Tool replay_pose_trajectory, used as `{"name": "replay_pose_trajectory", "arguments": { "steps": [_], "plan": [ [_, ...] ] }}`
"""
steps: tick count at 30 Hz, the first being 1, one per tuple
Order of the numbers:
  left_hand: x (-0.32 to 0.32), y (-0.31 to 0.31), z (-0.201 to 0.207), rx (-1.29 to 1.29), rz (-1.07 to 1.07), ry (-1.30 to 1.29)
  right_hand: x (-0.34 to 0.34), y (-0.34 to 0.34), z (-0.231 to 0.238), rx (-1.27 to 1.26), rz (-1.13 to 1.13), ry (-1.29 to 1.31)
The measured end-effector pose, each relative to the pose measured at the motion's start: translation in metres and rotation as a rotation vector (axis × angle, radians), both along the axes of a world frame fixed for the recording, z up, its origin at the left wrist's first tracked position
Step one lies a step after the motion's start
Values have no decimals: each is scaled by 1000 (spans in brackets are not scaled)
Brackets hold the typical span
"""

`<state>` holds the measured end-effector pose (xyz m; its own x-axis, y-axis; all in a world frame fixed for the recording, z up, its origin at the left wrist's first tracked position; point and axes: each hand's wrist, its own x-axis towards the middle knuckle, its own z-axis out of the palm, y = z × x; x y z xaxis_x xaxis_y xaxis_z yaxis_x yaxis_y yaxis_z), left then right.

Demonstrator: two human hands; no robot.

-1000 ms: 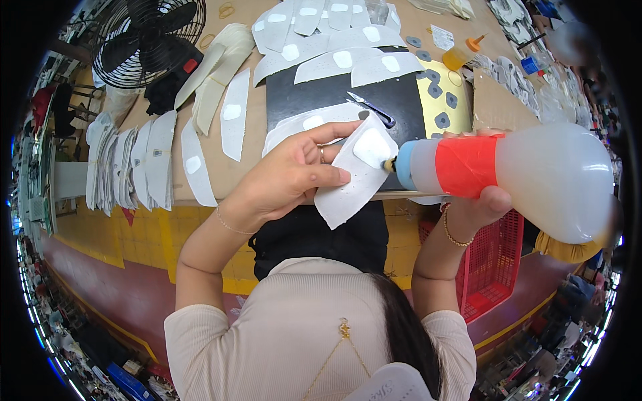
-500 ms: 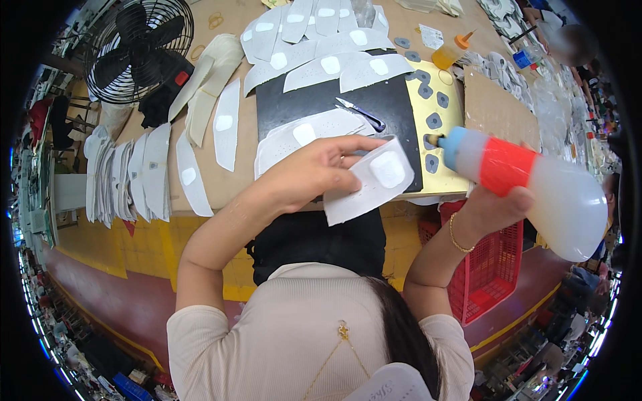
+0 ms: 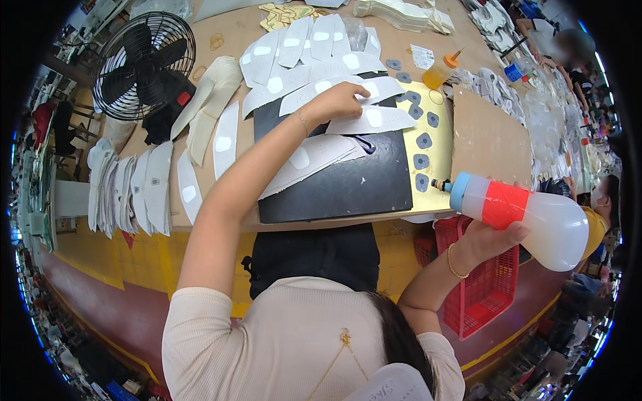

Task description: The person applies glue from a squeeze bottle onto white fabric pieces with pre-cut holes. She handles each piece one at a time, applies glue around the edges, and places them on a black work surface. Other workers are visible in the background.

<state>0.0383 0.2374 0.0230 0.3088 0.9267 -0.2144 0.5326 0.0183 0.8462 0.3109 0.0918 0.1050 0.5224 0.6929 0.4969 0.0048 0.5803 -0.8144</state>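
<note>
My left hand (image 3: 336,105) reaches over the table with its fingers closed at the upper edge of a white cut piece (image 3: 400,120) bearing a brighter rounded patch. That piece lies at the front of a fanned row of similar white pieces (image 3: 276,85), partly on a black board (image 3: 368,190). In my right hand (image 3: 493,242) is a squeeze bottle (image 3: 558,230) of whitish liquid, with a blue cap and red band. It is tilted sideways, its nozzle towards the board. A stack of white pieces (image 3: 311,160) lies below my left hand, partly covering thread snips (image 3: 367,145).
Small grey pieces (image 3: 423,140) lie on a yellow sheet (image 3: 438,190) right of the board. Behind it stands an amber bottle (image 3: 438,72). A black fan (image 3: 144,63) and bundled pieces (image 3: 157,177) are at left; a red basket (image 3: 485,294) sits below the table's right.
My left hand has moved up and away from me, carrying the white piece onto the row's front. The snips are now mostly covered. My right hand keeps the bottle, slightly lower.
</note>
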Motion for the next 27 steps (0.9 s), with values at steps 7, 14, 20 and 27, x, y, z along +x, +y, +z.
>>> {"name": "replay_pose_trajectory", "arguments": {
  "steps": [7, 14, 20, 27],
  "plan": [
    [-29, -26, 3, 307, 160, 175, -8, 3, -4, -11, 55, 7],
    [-61, -150, 10, 335, 260, 471, -25, 3, -6, -76, 172, 7],
    [-53, -184, 5, 569, 329, 488, -46, 7, -7, -58, 240, -35],
    [-51, -181, 25, -170, 279, -196, -62, -6, -8, -94, 321, -56]
  ]
}}
